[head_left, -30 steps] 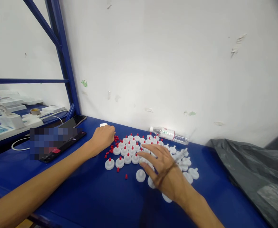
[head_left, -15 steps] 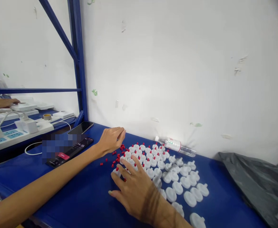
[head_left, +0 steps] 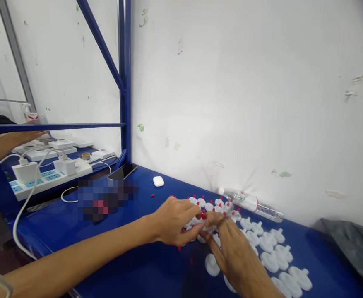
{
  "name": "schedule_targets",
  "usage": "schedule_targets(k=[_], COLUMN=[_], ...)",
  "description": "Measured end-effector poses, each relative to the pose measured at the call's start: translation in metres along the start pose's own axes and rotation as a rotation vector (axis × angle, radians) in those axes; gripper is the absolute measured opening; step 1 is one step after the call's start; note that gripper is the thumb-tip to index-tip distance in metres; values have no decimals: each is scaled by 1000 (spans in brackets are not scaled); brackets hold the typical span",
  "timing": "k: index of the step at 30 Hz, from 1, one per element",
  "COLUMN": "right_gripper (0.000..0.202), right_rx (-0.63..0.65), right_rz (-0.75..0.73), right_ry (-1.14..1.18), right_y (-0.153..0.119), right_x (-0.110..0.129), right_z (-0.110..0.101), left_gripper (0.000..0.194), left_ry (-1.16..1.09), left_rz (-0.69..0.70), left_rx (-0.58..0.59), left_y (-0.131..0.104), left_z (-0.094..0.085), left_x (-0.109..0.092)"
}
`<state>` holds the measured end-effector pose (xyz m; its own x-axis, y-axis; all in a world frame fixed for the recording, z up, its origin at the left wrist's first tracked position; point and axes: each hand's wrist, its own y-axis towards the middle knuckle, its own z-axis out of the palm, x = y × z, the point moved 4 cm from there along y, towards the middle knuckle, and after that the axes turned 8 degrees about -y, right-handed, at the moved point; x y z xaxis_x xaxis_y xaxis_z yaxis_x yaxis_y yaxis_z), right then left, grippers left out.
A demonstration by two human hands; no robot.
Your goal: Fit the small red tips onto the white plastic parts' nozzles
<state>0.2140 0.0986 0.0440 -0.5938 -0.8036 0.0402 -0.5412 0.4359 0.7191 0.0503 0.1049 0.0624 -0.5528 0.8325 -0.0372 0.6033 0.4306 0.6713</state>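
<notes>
Red cap [head_left: 203, 216] sits between left grip [head_left: 179, 221] and right grip [head_left: 232, 244] fingertips

one thin pale band [head_left: 1, 278] curves over the otherwise bare left forearm [head_left: 85, 255].

White plastic discs [head_left: 212, 265], each round and translucent where the stem shows, lie spread in a loose cluster on the worktop [head_left: 131, 265], some touching. Small red caps [head_left: 203, 198] top the stems of those toward the back; the discs at the right [head_left: 270, 261] have bare white stems. One loose red cap [head_left: 152, 195] lies well apart, at the left. Between the meeting fingertips, a red cap [head_left: 203, 215] shows, partly hidden and blurred.
</notes>
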Motion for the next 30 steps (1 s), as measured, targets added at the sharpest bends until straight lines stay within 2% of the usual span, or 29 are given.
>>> schedule_targets(k=[4,8,14,17,19,22,23,24,25,27,30], right_gripper=[15,17,5,6,6,15,16,16,19,25,27], right_rx=[-47,-72,-160,-187,-183,-202,-258,-272,-291,-298,-256], right_rz=[-61,-108,13,11,-57,-171,-172,-71,62,201,208], right_ry=[-9,-23,-5,-15,-69,-276,-362,-451,-517,-545,-489], right_y=[1,4,2,3,5,5,4,4,4,2,-1], right_x=[9,18,14,15,14,-1,-10,-24,-38,-59,-66], right_z=[-5,-9,-7,-7,-10,-21,-29,-36,-44,-53,-49], left_gripper=[16,13,28,34,39,49,51,53,55,54,41], left_ry=[-27,-47,-6,-109,-253,-417,-370,-273,-126,146,294], left_rz=[-17,-4,-52,-148,-256,-489,-574,-649,-704,-739,-774], left_rx=[46,56,153,151,123,-4,-39,-56,-46,32,110], left_y=[-1,-1,3,3,3,1,0,-1,-2,-3,-9], left_z=[7,4,0,0,1,-1,-3,-6,-8,-10,-6], left_x=[-3,-6,-7,-7,-6,6,14,23,32,49,73])
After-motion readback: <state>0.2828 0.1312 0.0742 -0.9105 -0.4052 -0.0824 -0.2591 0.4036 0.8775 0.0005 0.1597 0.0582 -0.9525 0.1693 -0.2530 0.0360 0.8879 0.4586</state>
